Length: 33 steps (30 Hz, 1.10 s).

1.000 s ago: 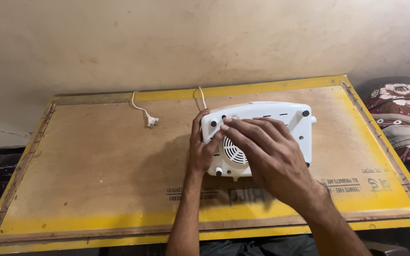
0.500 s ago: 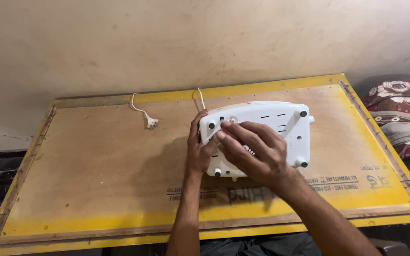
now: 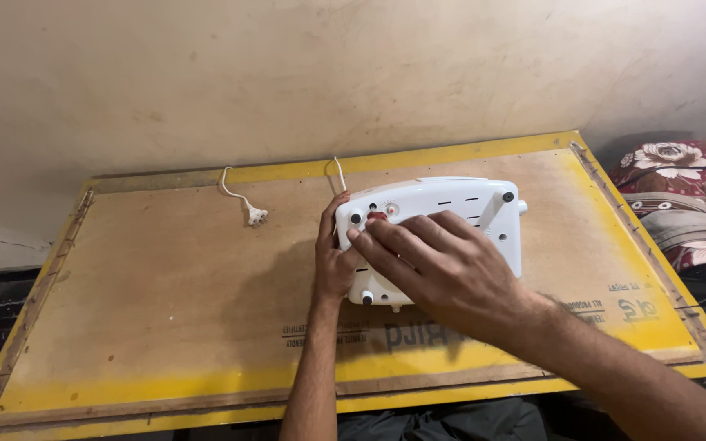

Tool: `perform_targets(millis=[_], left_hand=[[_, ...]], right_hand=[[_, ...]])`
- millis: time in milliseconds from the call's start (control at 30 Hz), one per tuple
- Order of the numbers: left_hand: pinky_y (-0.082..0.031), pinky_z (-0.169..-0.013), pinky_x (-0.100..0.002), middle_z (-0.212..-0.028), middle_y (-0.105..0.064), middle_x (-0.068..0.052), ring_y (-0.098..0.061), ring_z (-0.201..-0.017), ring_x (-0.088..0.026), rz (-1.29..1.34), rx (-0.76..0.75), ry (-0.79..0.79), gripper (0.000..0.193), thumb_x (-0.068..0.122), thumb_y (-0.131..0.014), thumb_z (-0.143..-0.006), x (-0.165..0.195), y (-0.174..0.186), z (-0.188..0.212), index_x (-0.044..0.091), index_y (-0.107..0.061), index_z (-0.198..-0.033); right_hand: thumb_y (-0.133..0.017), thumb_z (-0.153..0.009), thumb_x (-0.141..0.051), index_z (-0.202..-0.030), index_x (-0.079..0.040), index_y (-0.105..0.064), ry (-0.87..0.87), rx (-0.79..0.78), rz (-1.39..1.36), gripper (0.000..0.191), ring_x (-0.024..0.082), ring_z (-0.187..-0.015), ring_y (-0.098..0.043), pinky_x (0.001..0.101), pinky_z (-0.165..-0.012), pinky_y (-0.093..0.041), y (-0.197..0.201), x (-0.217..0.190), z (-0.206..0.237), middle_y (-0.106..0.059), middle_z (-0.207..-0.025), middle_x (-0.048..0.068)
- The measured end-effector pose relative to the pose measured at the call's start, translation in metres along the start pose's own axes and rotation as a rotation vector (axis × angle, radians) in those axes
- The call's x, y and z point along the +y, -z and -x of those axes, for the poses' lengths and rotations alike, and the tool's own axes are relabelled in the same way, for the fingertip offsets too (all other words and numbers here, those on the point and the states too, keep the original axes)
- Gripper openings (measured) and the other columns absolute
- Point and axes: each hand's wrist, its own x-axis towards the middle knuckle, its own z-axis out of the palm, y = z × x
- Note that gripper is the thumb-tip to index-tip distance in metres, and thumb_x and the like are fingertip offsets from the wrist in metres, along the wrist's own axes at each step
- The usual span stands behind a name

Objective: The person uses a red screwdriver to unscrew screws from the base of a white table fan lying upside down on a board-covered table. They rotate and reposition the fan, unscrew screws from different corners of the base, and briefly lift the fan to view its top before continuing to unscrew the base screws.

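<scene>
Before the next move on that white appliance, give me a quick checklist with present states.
1. White appliance lies flat on the brown board, away from its edges: ok.
2. Left hand braces the appliance's left side: ok.
3. Right hand rests on top, fingertips near the small red part: ok.
4. Plug lies loose on the board, not in a socket: ok.
5. White cord runs over the far edge; where it goes from there: cannot tell.
6. Panel under the right hand, covered by the palm: cannot tell.
</scene>
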Motion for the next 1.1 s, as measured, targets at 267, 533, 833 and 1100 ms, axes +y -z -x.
perform_targets(millis=[267,533,833,1100], left_hand=[[-0.054,-0.106,-0.037,-0.136,-0.061,-0.014,-0.063,-0.122,-0.022,-0.022,-0.015,-0.05,0.068,0.018,-0.077,-0.092,0.002,0.0,0.0,0.007,-0.044,-0.151],[-0.051,-0.11,-0.038,-0.145,-0.057,-0.012,-0.059,-0.131,-0.023,0.005,-0.056,-0.061,0.062,0.012,-0.076,-0.094,0.009,0.001,-0.003,0.008,-0.046,-0.147],[-0.052,-0.11,-0.038,-0.149,-0.053,-0.012,-0.055,-0.136,-0.023,-0.088,-0.157,-0.068,0.048,0.001,-0.074,-0.094,0.02,0.01,-0.015,0.01,-0.052,-0.135],[-0.051,-0.107,-0.033,-0.139,-0.053,-0.008,-0.055,-0.13,-0.019,-0.329,-0.32,-0.015,0.068,0.005,-0.077,-0.087,0.043,0.02,-0.039,0.014,-0.047,-0.148]], right_hand=[[-0.072,-0.099,-0.026,-0.137,-0.008,-0.061,0.04,-0.107,0.084,0.044,0.021,-0.097,-0.065,0.0418,-0.084,-0.053,-0.01,0.014,-0.001,-0.063,-0.111,0.006],[-0.067,-0.072,-0.026,-0.145,-0.001,-0.046,0.006,-0.168,0.226,0.08,0.028,-0.139,-0.054,0.0518,-0.119,-0.032,0.008,-0.006,-0.013,-0.057,-0.149,0.015],[-0.071,-0.086,-0.011,-0.141,-0.012,-0.05,-0.037,-0.179,0.02,0.059,0.024,-0.095,-0.068,0.0509,-0.104,-0.047,-0.017,-0.01,-0.01,-0.063,-0.109,0.008],[-0.069,-0.08,-0.01,-0.138,0.003,-0.048,-0.21,-0.154,-0.003,0.062,0.032,-0.111,-0.062,0.0515,-0.096,-0.047,-0.01,-0.018,-0.006,-0.059,-0.123,0.02]])
